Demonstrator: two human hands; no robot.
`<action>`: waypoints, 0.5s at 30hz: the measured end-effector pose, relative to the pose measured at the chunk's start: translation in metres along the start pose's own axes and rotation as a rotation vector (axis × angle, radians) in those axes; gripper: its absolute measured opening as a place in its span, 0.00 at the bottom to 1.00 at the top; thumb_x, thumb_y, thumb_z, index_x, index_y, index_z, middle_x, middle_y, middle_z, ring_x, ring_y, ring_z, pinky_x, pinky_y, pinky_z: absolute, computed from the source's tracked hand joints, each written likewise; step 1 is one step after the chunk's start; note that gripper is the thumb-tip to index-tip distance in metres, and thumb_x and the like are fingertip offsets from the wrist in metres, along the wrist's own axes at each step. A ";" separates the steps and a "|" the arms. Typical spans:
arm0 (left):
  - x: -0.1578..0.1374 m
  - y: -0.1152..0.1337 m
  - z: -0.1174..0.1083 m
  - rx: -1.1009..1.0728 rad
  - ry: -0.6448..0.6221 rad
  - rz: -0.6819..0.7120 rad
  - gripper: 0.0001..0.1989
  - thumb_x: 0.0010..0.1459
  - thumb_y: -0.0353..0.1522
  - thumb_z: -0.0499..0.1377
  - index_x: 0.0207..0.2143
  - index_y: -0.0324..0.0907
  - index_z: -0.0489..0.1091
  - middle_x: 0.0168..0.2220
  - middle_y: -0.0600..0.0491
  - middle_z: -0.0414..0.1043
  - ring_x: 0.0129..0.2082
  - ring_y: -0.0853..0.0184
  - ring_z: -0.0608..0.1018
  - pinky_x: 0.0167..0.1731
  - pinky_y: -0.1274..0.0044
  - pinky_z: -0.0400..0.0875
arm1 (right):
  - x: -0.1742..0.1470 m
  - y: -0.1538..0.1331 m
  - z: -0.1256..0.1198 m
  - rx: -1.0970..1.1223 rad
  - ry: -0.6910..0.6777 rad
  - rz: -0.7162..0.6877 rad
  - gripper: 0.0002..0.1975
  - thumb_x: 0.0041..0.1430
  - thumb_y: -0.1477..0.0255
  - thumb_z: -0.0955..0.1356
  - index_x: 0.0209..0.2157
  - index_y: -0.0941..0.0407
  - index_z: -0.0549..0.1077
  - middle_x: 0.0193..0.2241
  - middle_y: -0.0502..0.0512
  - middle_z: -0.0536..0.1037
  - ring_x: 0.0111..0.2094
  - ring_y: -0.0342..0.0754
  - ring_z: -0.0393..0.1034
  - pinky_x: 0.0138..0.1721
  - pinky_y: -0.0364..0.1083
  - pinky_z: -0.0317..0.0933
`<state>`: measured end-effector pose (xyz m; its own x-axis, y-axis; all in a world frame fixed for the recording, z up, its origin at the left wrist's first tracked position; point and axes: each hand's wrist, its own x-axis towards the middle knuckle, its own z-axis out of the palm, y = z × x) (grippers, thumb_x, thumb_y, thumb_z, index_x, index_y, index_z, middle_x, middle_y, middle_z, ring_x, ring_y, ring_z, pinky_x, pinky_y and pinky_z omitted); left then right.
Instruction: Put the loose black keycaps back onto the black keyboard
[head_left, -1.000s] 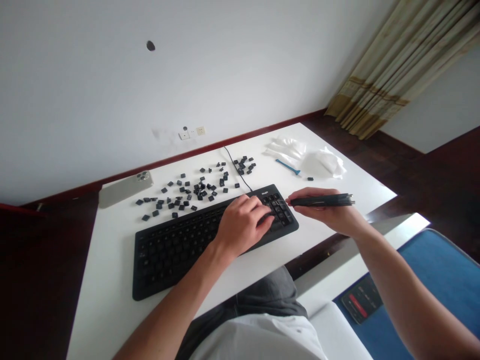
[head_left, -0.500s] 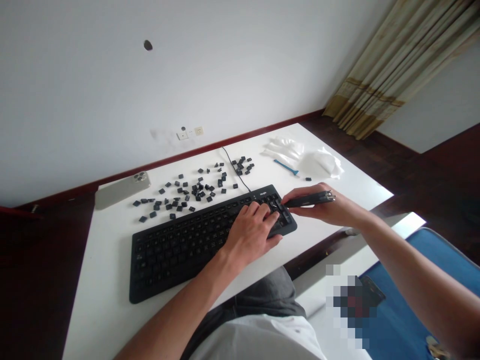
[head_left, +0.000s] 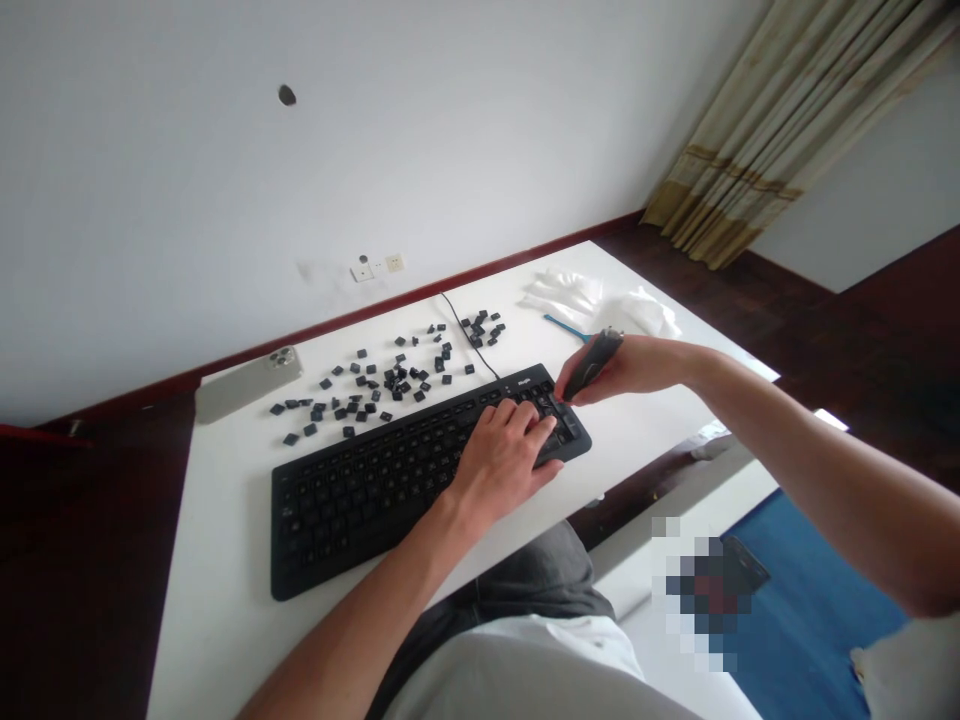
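A black keyboard point(head_left: 337, 515) lies at a slant along the table's near side, many keys in place on it. My left hand point(head_left: 504, 440) rests over its right part, fingers spread on the keys and thumb out at the near edge. Above the keyboard's far right corner, my right hand point(head_left: 634, 362) is closed around a black-handled tool point(head_left: 592, 366) with metal at its upper end. The tool stands more upright, its lower end at the keys just beyond my left fingertips; fingers hide that tip. Loose black keycaps point(head_left: 405, 378) lie scattered behind the keyboard.
A phone point(head_left: 247, 385) lies face down at the table's far left corner. Crumpled clear plastic point(head_left: 564, 292) and a thin blue tool point(head_left: 564, 325) are at the far right. The keyboard's cable point(head_left: 469, 340) runs back between keycaps. A blue seat point(head_left: 810, 580) stands at right.
My right hand has turned and shifted slightly left, tipping the black-handled tool more upright. It now covers part of the blue tool. My left hand stays on the keys; the view has shifted slightly.
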<state>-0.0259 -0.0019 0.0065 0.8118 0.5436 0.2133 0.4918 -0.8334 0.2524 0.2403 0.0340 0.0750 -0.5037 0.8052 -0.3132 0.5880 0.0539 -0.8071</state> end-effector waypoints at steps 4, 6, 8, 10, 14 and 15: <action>0.000 0.000 0.000 0.004 0.005 0.000 0.25 0.66 0.45 0.65 0.61 0.43 0.73 0.50 0.46 0.74 0.51 0.54 0.73 0.51 0.62 0.69 | -0.008 0.000 0.008 0.062 0.024 -0.029 0.15 0.60 0.64 0.75 0.45 0.56 0.86 0.38 0.54 0.87 0.39 0.50 0.79 0.44 0.46 0.71; 0.001 0.001 0.000 0.000 0.009 -0.005 0.25 0.66 0.44 0.65 0.61 0.43 0.73 0.50 0.46 0.75 0.51 0.54 0.73 0.52 0.62 0.69 | -0.010 0.002 0.011 0.079 0.025 -0.018 0.16 0.60 0.62 0.75 0.46 0.56 0.85 0.39 0.55 0.87 0.41 0.51 0.79 0.45 0.47 0.71; 0.000 0.001 0.000 0.001 0.011 -0.008 0.25 0.66 0.44 0.65 0.60 0.43 0.73 0.50 0.46 0.75 0.51 0.54 0.73 0.51 0.63 0.69 | -0.012 0.006 0.015 0.075 0.050 -0.022 0.18 0.61 0.60 0.75 0.47 0.56 0.84 0.41 0.56 0.87 0.43 0.52 0.79 0.47 0.49 0.72; 0.000 0.001 0.000 0.008 0.010 -0.005 0.25 0.66 0.44 0.65 0.60 0.43 0.74 0.50 0.45 0.75 0.50 0.54 0.73 0.51 0.63 0.69 | -0.013 0.010 0.020 0.100 0.130 -0.023 0.19 0.63 0.58 0.74 0.47 0.57 0.83 0.42 0.58 0.86 0.44 0.54 0.79 0.49 0.51 0.72; -0.001 0.001 0.001 0.023 0.015 -0.005 0.29 0.66 0.46 0.64 0.64 0.42 0.71 0.50 0.45 0.74 0.50 0.54 0.73 0.49 0.62 0.69 | -0.020 0.019 0.040 0.208 0.337 0.010 0.22 0.62 0.56 0.75 0.49 0.58 0.81 0.42 0.60 0.86 0.45 0.56 0.79 0.50 0.54 0.73; -0.001 0.001 0.002 0.024 0.017 -0.008 0.30 0.66 0.46 0.65 0.64 0.42 0.71 0.50 0.45 0.74 0.50 0.54 0.73 0.49 0.62 0.69 | -0.022 0.021 0.045 0.213 0.371 0.013 0.22 0.63 0.55 0.75 0.49 0.58 0.81 0.43 0.61 0.85 0.45 0.56 0.79 0.50 0.54 0.73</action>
<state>-0.0254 -0.0030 0.0050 0.8026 0.5514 0.2274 0.5056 -0.8312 0.2312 0.2349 -0.0093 0.0428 -0.2124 0.9650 -0.1536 0.4290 -0.0491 -0.9020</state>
